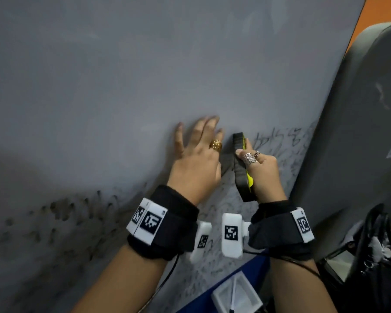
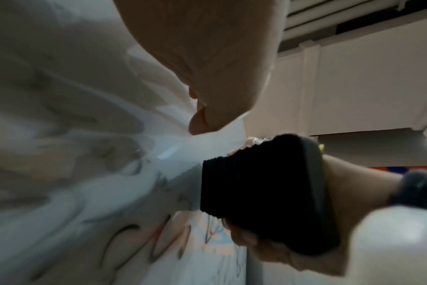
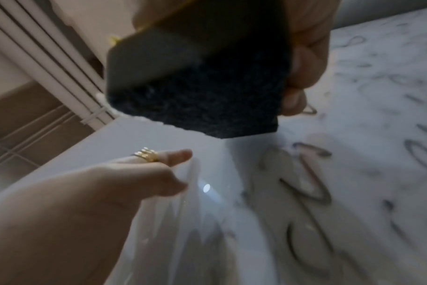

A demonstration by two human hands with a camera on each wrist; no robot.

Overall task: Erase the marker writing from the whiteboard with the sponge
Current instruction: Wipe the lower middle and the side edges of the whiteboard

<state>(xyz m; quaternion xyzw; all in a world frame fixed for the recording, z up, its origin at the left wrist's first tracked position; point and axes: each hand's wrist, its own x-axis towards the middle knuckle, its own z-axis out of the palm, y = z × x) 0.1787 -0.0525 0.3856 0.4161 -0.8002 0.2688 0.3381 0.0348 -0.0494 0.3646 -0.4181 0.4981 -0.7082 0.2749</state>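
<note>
Head view, sponge [image 1: 240, 168] dark grey, yellow backing

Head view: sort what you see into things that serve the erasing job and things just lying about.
For the job:
- whiteboard
- marker writing
- sponge, held in the right hand
- left hand, flat on the board

Lying about:
- black bag
- white tray
- grey chair

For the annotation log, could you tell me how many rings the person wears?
3: a gold ring on the left hand, two silver rings on the right hand; others may be hidden.
</note>
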